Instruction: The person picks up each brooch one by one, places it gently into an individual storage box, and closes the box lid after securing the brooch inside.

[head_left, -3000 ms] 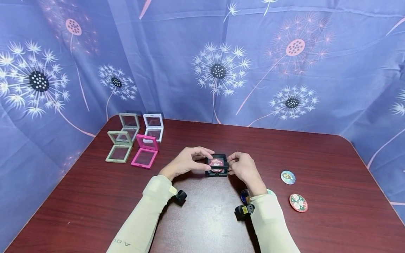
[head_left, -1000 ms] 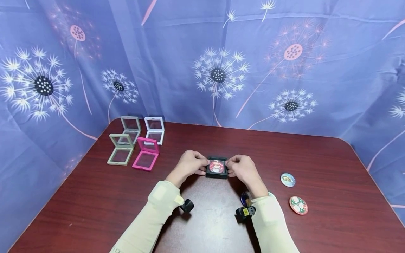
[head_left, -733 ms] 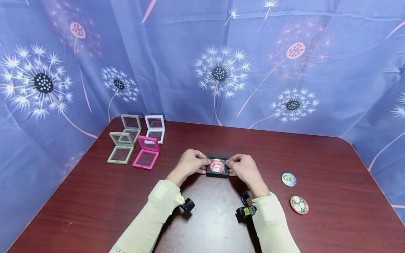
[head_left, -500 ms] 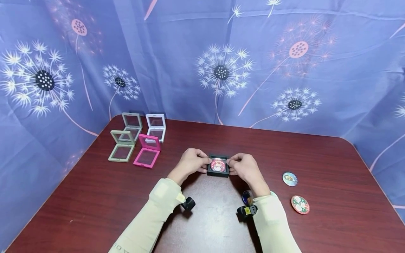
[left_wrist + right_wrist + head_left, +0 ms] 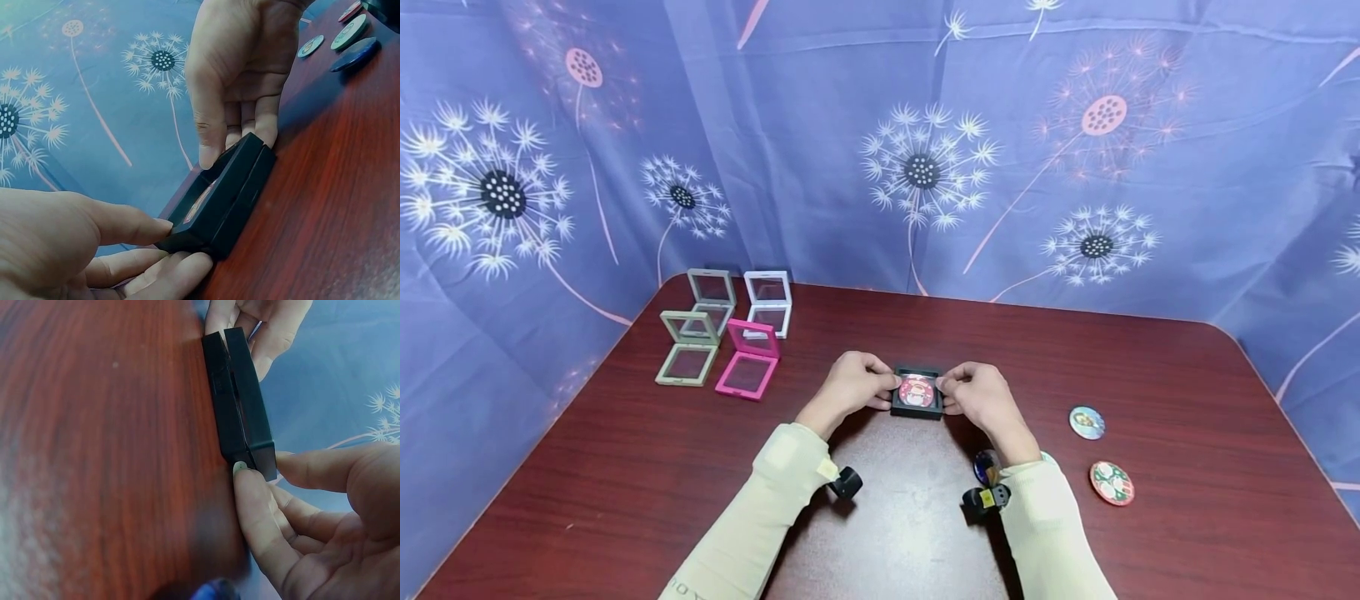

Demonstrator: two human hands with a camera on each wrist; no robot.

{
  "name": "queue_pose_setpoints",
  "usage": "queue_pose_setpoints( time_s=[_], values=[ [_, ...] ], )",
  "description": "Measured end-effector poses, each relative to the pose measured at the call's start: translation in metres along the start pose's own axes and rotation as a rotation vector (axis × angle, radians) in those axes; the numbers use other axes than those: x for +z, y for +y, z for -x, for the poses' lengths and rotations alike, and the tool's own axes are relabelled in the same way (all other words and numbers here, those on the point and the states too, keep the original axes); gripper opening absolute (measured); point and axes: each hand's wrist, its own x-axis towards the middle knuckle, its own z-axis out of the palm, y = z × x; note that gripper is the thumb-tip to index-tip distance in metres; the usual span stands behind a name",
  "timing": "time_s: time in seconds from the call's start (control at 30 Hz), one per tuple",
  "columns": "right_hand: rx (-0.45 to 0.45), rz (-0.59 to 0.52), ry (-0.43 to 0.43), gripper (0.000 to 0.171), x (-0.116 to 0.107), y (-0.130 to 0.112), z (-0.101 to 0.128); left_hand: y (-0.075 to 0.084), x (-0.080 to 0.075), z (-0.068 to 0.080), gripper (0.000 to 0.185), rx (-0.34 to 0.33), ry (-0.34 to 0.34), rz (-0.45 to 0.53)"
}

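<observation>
A black display frame [image 5: 917, 412] lies on the table with a red round badge [image 5: 916, 391] behind its clear window. Its lid is down on the base, though the right wrist view shows a thin gap along the seam of the black frame [image 5: 240, 403]. At its left side my left hand [image 5: 852, 387] pinches the edge, thumb on the upper rim and fingers lower down. My right hand [image 5: 983, 398] grips the opposite side the same way; its thumb and fingertips show around the corner in the right wrist view.
Several open frames stand at the back left: a pink one [image 5: 747, 374], a light green one [image 5: 687, 365], a white one [image 5: 768, 320] and a grey-green one. To the right lie a blue badge [image 5: 1086, 422] and a red-green badge [image 5: 1112, 483]. A dark blue badge [image 5: 985, 468] sits by my right wrist.
Three seconds ago the black frame's lid stood partly raised, with my left fingers over it. The lid has come down, and my left hand has shifted to the frame's left side. Little differs since.
</observation>
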Motion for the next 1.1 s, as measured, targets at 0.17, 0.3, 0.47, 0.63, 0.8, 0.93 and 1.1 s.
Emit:
queue_pose_setpoints(
  time_s=[0.17, 0.3, 0.47, 0.63, 0.8, 0.93, 1.1],
  values=[
    [0.013, -0.002, 0.003, 0.019, -0.0021, 0.0006, 0.0011, 0.0, 0.001, -0.0004, 0.01, 0.008, -0.024, -0.007],
    [0.002, 0.0, -0.003, 0.019, -0.0018, 0.0008, 0.0006, -0.0003, 0.0007, 0.0001, 0.01, 0.005, -0.015, -0.004],
    [-0.005, -0.001, 0.001, 0.018, -0.0005, 0.0019, -0.001, -0.0007, 0.0002, 0.0001, 0.01, 0.006, -0.009, 0.001],
    [-0.007, -0.005, 0.0, 0.018, 0.0, 0.0022, -0.0013, -0.0015, -0.0004, -0.0001, 0.01, 0.005, -0.01, 0.01],
    [-0.008, 0.008, -0.009, 0.019, -0.0002, 0.0013, -0.0003, -0.0024, -0.0014, -0.0004, 0.01, 0.012, -0.012, 0.015],
    [-0.015, 0.012, -0.017, 0.019, -0.0003, 0.001, -0.0003, -0.0023, -0.002, -0.0008, 0.009, 0.011, -0.013, 0.016],
    [-0.011, 0.008, -0.012, 0.019, -0.0003, 0.0016, -0.0013, -0.0029, -0.0023, -0.0016, 0.009, 0.015, -0.017, 0.016]
  ],
)
